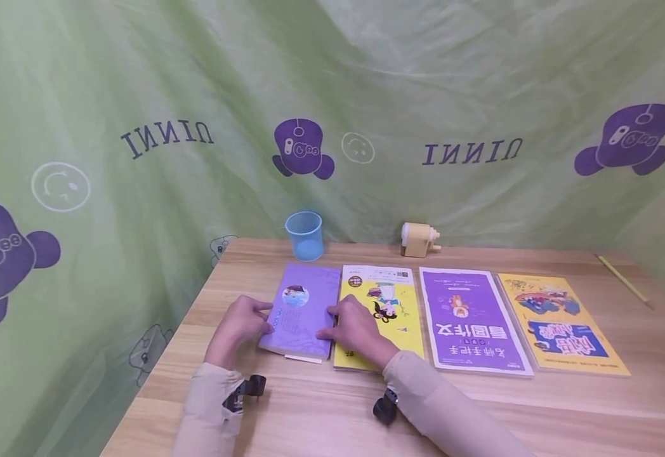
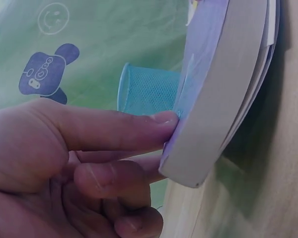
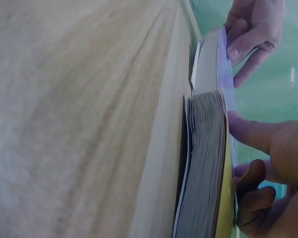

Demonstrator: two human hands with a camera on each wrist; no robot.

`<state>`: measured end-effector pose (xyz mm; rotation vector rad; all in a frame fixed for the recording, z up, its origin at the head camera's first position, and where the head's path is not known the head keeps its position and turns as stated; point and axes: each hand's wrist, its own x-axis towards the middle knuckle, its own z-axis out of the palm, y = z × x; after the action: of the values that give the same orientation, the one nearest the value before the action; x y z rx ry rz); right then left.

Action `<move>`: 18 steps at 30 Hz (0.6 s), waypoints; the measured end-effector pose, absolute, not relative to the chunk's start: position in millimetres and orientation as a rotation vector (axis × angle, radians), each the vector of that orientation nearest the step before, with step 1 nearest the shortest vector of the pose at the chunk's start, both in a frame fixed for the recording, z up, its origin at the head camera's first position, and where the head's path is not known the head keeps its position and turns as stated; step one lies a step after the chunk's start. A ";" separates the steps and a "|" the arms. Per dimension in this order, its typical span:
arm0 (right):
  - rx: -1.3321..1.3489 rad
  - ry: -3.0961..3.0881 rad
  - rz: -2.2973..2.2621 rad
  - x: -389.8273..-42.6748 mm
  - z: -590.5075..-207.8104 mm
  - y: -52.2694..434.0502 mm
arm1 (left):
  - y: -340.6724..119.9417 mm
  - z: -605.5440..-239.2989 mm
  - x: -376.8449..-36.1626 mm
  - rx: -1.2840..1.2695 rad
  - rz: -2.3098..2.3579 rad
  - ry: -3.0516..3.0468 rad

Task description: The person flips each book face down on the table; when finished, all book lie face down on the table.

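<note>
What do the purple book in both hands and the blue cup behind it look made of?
Purple book: paper pages under a smooth, probably laminated cover; the left wrist view shows its stacked page edges. Blue cup: fine mesh, visible in the left wrist view; metal or plastic, cannot tell.

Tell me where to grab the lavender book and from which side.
Grip the lavender book by its two long edges, one hand from each side. It lies flat, close beside the yellow book, and the left hand and right hand already sit there, left edge lifted.

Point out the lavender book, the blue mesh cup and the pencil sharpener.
lavender book (image 1: 304, 311), head view, middle of its cover.
blue mesh cup (image 1: 304, 236), head view, side wall.
pencil sharpener (image 1: 417, 240), head view, front of its yellow body.
</note>
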<state>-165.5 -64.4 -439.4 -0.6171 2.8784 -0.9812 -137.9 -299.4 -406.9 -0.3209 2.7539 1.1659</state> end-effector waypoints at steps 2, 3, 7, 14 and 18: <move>-0.629 2.883 -0.963 -165.3 -439.1 -64.9 | -299.5 -406.7 -137.5 -0.340 1.133 2.761; -0.632 2.887 -0.952 -165.2 -439.0 -65.1 | -299.7 -407.0 -137.4 -0.345 1.118 2.765; -0.649 2.904 -0.932 -165.1 -439.8 -66.5 | -302.3 -408.7 -137.2 -0.338 1.070 2.789; -0.665 2.908 -0.925 -164.4 -440.2 -67.2 | -305.2 -411.9 -137.1 -0.342 1.041 2.817; -0.664 2.906 -0.927 -164.3 -440.0 -67.2 | -303.8 -412.1 -136.9 -0.351 1.024 2.827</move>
<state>-164.3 -67.2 -440.0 -0.6642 2.9059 -0.9265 -136.9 -303.8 -412.1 -0.3506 2.8271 1.0243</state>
